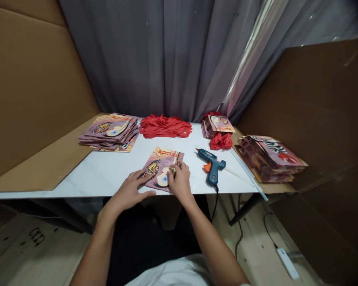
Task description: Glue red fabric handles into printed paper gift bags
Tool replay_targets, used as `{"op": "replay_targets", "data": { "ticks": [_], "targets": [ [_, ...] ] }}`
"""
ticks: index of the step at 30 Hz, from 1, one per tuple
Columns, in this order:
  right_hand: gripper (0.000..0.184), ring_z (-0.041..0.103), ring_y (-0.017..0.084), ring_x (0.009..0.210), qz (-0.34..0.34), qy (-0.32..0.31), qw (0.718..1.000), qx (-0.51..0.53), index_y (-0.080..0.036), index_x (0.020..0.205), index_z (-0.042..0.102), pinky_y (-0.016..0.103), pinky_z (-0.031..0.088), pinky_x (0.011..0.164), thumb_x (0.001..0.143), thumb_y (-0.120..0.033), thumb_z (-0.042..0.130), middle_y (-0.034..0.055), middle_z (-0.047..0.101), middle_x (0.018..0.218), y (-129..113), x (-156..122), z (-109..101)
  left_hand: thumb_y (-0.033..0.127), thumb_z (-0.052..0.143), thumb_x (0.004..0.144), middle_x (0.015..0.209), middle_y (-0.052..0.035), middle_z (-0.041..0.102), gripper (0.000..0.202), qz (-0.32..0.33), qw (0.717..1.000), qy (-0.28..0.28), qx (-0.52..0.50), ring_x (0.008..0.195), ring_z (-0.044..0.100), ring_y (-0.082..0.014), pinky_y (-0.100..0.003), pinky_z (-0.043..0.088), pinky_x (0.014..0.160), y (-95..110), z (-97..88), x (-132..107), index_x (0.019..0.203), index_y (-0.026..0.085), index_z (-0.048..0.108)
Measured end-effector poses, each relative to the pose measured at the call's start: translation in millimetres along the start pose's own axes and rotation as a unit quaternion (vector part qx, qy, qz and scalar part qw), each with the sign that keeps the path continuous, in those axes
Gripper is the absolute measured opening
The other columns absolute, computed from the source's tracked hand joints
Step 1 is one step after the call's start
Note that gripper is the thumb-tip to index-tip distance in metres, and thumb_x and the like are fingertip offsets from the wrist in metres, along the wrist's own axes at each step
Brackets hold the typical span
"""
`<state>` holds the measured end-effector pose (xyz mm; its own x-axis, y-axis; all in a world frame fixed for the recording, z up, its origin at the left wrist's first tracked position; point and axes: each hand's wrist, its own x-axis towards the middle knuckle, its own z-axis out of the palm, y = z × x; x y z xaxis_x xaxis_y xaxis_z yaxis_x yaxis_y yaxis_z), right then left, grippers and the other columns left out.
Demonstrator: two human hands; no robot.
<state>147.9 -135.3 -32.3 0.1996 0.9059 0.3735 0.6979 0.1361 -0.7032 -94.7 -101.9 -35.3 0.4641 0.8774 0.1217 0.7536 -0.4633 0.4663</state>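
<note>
A printed paper piece (159, 159) with a butterfly, red letters and a blue flower lies on the white table near its front edge. My left hand (133, 188) rests on its lower left side, fingers stretched out and apart. At the right edge of the same paper, my right hand (181, 180) has its thumb and fingers curled together on it; the fingertips partly cover the print. Just right of that hand, a dark teal glue gun (211, 165) with an orange trigger lies on its side, its nozzle pointing to the upper left.
Behind the paper sits a pile of red ribbons (165, 127). Stacks of similar printed papers stand at the left (110, 133), back right (217, 124) and far right (271, 157). A red ribbon bundle (220, 141) lies nearby. Cardboard walls (32, 87) flank the table; a power strip (288, 263) is on the floor.
</note>
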Motion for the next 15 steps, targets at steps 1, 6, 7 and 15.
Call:
{"op": "replay_targets", "data": {
  "ticks": [1, 6, 7, 15],
  "targets": [
    [0.017, 0.065, 0.032, 0.132, 0.003, 0.016, 1.0, 0.026, -0.02, 0.114, 0.076, 0.05, 0.048, 0.114, 0.102, -0.026, 0.065, 0.0173, 0.071, 0.136, 0.7, -0.8, -2.3, 0.079, 0.074, 0.088, 0.153, -0.012, 0.067, 0.072, 0.003, 1.0, 0.017, 0.009, 0.144, 0.059, -0.0398, -0.055, 0.05, 0.123, 0.9, -1.4, -2.8, 0.146, 0.035, 0.077],
    [0.024, 0.067, 0.024, 0.093, -0.089, 0.0, 0.989, 0.122, -0.024, 0.095, 0.07, 0.042, 0.049, 0.095, 0.11, -0.035, 0.055, 0.0074, 0.073, 0.095, -1.1, -13.7, -10.5, 0.071, 0.057, 0.104, 0.114, -0.0118, 0.079, 0.055, 0.019, 0.989, 0.132, 0.065, 0.11, 0.071, -0.032, -0.043, 0.061, 0.094, 26.2, 4.8, 3.6, 0.131, 0.032, 0.085],
    [0.021, 0.068, 0.026, 0.1, -0.104, -0.002, 0.989, 0.107, -0.024, 0.098, 0.072, 0.044, 0.046, 0.101, 0.11, -0.033, 0.057, 0.0089, 0.075, 0.101, -1.6, -16.7, -9.4, 0.068, 0.053, 0.107, 0.113, -0.0119, 0.08, 0.054, 0.032, 0.987, 0.143, 0.071, 0.107, 0.072, -0.0314, -0.042, 0.061, 0.091, 30.7, 7.6, 5.7, 0.13, 0.031, 0.085],
    [0.026, 0.066, 0.031, 0.12, -0.148, -0.009, 0.988, 0.033, -0.025, 0.123, 0.078, 0.05, 0.042, 0.111, 0.111, -0.02, 0.056, 0.0151, 0.078, 0.127, 7.7, -25.5, 7.3, 0.042, 0.041, 0.115, 0.116, -0.0149, 0.084, 0.049, 0.057, 0.973, 0.194, 0.113, 0.107, 0.073, -0.0338, -0.05, 0.052, 0.091, 57.7, 20.7, 9.8, 0.12, 0.023, 0.085]
  ]
}}
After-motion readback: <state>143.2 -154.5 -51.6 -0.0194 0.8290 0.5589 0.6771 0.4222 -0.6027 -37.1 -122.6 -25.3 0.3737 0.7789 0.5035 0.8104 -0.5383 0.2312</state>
